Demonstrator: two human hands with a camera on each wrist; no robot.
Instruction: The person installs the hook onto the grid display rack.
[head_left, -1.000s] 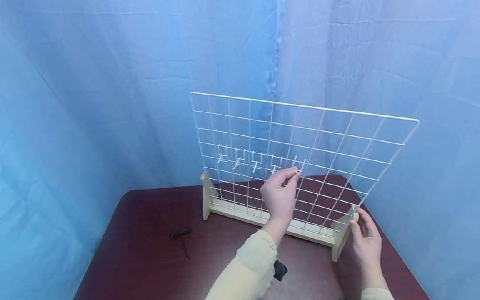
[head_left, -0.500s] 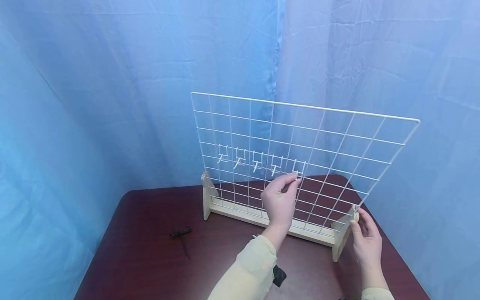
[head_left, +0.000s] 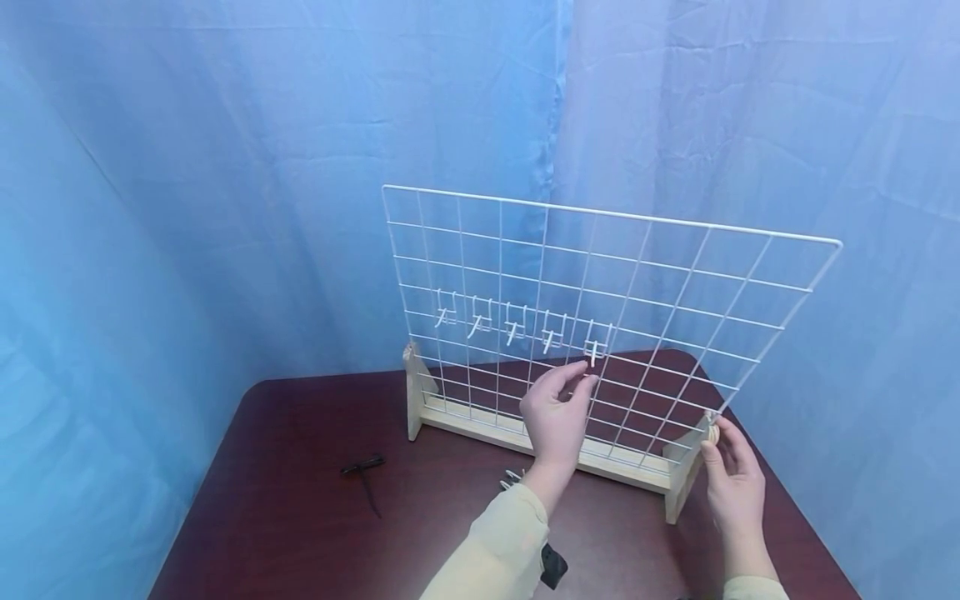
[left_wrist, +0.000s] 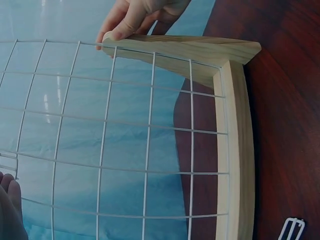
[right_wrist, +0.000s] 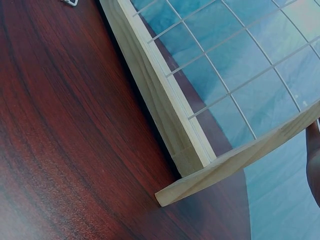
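A white wire grid panel [head_left: 648, 218] stands upright in a wooden base [head_left: 480, 427]. Several small white hooks hang in a row on one of its wires. Just below the rightmost hook [head_left: 595, 353] is my left hand [head_left: 555, 408], thumb and forefinger slightly apart with nothing seen between them. My right hand [head_left: 735, 483] pinches the upper end of the wooden side piece [head_left: 681, 479] at the panel's right. In the left wrist view, those right fingers [left_wrist: 132, 20] lie over the wood's tip; the right wrist view shows only part of that hand [right_wrist: 313, 167].
More white hooks [head_left: 510, 479] lie on the dark red table [head_left: 285, 517], partly hidden behind my left wrist. A thin black T-shaped item [head_left: 362, 465] lies farther left. A black object [head_left: 552, 567] shows beside my left sleeve. Blue curtains [head_left: 225, 167] surround the table.
My left hand has moved down along the rightmost hook and let go of it; the hook now hangs by itself on the wire. My right hand stays in place.
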